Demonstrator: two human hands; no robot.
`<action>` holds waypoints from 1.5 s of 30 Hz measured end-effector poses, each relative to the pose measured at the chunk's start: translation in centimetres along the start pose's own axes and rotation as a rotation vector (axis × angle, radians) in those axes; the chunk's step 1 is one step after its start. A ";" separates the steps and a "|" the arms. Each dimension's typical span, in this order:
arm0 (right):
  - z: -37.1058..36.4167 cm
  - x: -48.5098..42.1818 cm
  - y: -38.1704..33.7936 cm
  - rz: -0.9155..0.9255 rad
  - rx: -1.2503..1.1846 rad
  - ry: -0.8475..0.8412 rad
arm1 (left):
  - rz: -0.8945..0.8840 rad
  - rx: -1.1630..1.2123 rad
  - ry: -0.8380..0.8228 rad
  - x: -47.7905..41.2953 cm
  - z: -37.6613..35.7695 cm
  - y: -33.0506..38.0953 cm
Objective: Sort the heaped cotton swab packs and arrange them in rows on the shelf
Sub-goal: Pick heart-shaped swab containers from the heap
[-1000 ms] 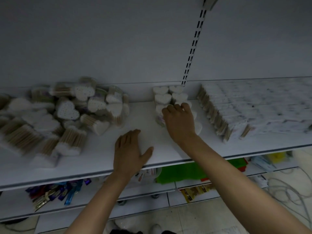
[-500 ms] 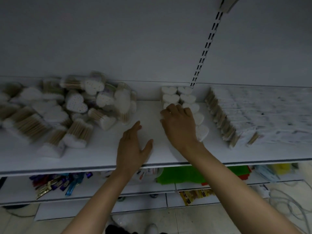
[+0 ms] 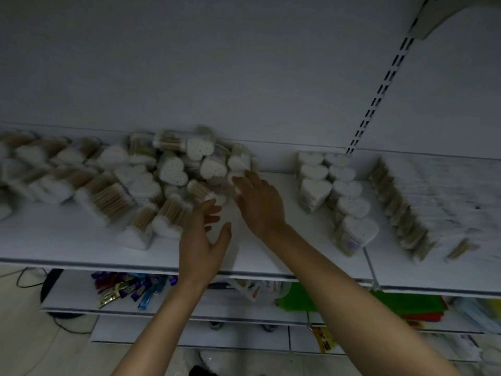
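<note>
A heap of heart-shaped cotton swab packs (image 3: pixel 151 183) lies jumbled across the left half of the white shelf (image 3: pixel 81 240). To the right, two rows of upright heart packs (image 3: pixel 336 191) run from the back wall toward the front edge. My left hand (image 3: pixel 203 234) hovers over the shelf at the heap's right edge, fingers spread and holding nothing. My right hand (image 3: pixel 257 202) reaches into the heap's right side, fingertips touching a pack there; no grip shows.
Rows of flat white swab packs (image 3: pixel 433 202) fill the shelf section at right. A slotted upright (image 3: pixel 379 88) runs up the back wall. The lower shelf holds coloured wrappers (image 3: pixel 130 286) and green items (image 3: pixel 406 302). Cables lie on the floor at left.
My right hand left the arranged rows and moved left to the heap. My left hand lifted off the shelf and moved toward the heap. The camera view swung left.
</note>
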State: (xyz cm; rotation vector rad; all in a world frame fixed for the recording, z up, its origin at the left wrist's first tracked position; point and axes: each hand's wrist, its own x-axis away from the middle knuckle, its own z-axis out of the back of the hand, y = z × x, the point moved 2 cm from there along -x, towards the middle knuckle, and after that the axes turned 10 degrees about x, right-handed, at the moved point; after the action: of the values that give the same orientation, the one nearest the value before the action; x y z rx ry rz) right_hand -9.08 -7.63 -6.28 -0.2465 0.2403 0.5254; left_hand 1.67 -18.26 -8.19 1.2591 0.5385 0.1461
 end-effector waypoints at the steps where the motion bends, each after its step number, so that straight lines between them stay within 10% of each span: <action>1: -0.2 0.6 0.1 -0.034 -0.087 0.023 | -0.001 0.006 0.000 -0.2 0.1 0.2; 6: 2.3 3.8 1.2 -0.654 -1.051 0.176 | 0.080 0.143 -0.029 -0.8 -0.6 1.5; 10: 3.8 7.0 0.4 -0.922 -1.685 -0.072 | 0.097 0.230 -0.254 -0.9 -2.6 3.7; 15: 4.4 8.6 0.7 -0.887 -1.227 -0.137 | 0.045 0.123 -0.254 -0.7 -4.2 4.1; 19: 5.7 10.6 1.1 -0.408 -0.419 0.292 | 0.227 -0.025 -0.202 0.2 -4.7 2.0; 23: 4.9 10.8 0.0 -0.064 0.077 0.283 | 0.179 -0.174 -0.227 1.9 -6.7 0.8; 33: 6.0 12.2 5.5 -0.265 0.415 0.203 | 0.030 -0.158 -0.547 0.8 -13.1 2.2; 45: 5.9 10.8 7.1 -0.342 0.415 0.136 | -0.190 -0.353 -0.519 0.9 -14.4 -1.0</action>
State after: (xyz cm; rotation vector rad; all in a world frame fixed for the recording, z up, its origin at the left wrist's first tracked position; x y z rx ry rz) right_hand -2.81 5.01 -5.06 0.0830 0.4235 0.1120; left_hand -4.36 -5.76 -12.31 0.8481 0.1677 -0.2343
